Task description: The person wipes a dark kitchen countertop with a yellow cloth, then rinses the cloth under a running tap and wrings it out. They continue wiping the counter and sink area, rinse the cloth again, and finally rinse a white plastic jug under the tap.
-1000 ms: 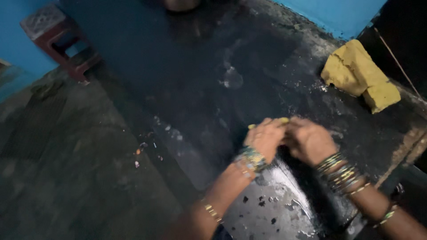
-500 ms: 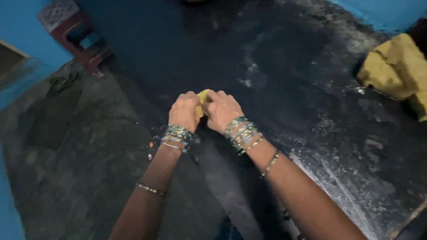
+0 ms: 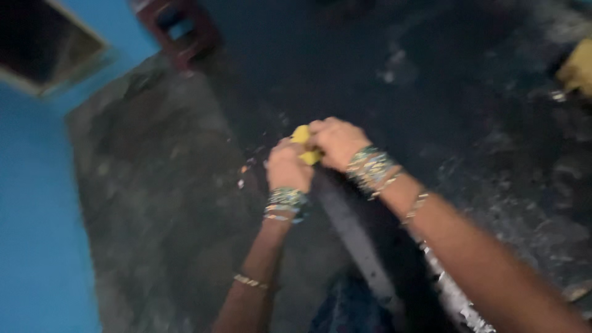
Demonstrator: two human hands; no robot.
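Both hands work together over the dark wet slab (image 3: 468, 111), left hand (image 3: 288, 166) and right hand (image 3: 336, 143) closed tight around a small yellow lump (image 3: 302, 137) pressed between them, apparently mid-squeeze, so a firm, even grip seems needed next.

Dark wet floor (image 3: 468, 74), yellow cloth (image 3: 578, 69) on it.
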